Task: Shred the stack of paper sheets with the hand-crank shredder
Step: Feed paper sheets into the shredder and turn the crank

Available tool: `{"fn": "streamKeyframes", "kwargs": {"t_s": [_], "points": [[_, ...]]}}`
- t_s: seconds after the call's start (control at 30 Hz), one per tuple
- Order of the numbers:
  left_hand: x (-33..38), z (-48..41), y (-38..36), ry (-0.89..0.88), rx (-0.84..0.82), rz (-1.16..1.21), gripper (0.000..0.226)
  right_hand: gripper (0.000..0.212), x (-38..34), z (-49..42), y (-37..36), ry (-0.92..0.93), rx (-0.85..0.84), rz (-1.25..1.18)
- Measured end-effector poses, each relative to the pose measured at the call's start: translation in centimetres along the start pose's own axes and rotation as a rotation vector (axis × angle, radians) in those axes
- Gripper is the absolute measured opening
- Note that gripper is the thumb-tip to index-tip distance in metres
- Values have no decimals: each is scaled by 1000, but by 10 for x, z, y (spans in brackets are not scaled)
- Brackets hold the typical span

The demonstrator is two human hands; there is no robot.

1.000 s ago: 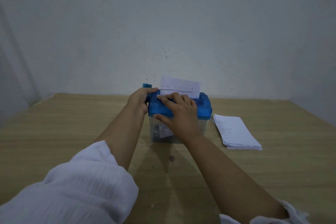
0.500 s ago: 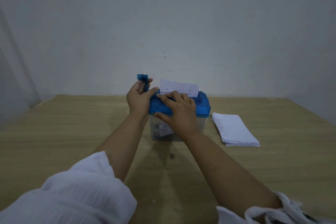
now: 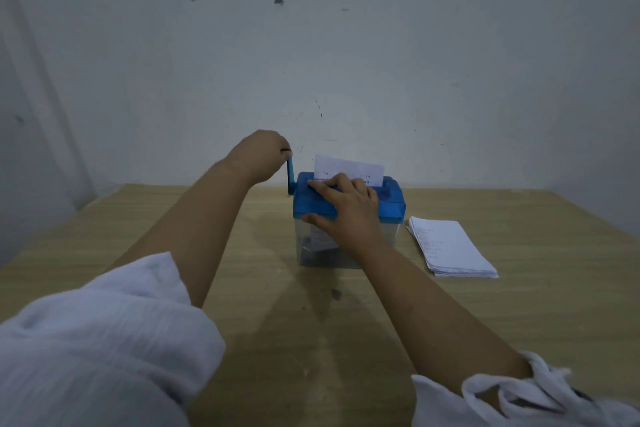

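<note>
While the crank (image 3: 290,177) stands upright at the left end of the shredder (image 3: 388,211), your hands and the paper are listed thus.

Left hand (image 3: 258,158): fist closed round the crank's top, the knob hidden inside it. It is the hand nearer the crank, so the turning is its work.

Right hand (image 3: 346,215): laid on the blue lid (image 3: 393,196), fingers straight, thumb against the front edge, pressing the box down.

Sheet (image 3: 349,166): upright in the slot, just behind that hand, long edge running left to right along the lid, part of it above the slot.

Stack (image 3: 450,246): flat on the table (image 3: 536,305), just right of the shredder and apart from it, long axis running away from you. Your right hand is nearer.

Room: the crank's circle lies off the shredder's left end, bare tabletop below, wall (image 3: 346,62) behind.

Judgement: mid-sheet, with many sheets left.
</note>
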State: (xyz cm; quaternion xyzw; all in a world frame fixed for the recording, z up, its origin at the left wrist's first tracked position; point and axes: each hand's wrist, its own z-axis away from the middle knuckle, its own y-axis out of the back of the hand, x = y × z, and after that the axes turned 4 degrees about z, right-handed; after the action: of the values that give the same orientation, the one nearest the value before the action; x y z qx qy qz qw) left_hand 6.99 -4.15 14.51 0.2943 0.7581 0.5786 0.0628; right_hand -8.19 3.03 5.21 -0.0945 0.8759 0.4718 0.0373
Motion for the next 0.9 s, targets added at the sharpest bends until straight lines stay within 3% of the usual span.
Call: {"fn": "streamKeyframes", "kwargs": {"t_s": [0.27, 0.47, 0.77, 0.9], "points": [[20, 17, 10, 100, -229, -204, 30, 57, -1, 1, 1, -3, -3, -29], [7, 34, -16, 115, -349, -134, 30, 57, 0, 2, 2, 20, -4, 33], [-15, 31, -53, 228, -251, 75, 32, 58, 2, 2, -1, 55, 30, 72], [-14, 16, -63, 268, -253, 5, 34, 57, 3, 2, -6, 72, 87, 76]]}}
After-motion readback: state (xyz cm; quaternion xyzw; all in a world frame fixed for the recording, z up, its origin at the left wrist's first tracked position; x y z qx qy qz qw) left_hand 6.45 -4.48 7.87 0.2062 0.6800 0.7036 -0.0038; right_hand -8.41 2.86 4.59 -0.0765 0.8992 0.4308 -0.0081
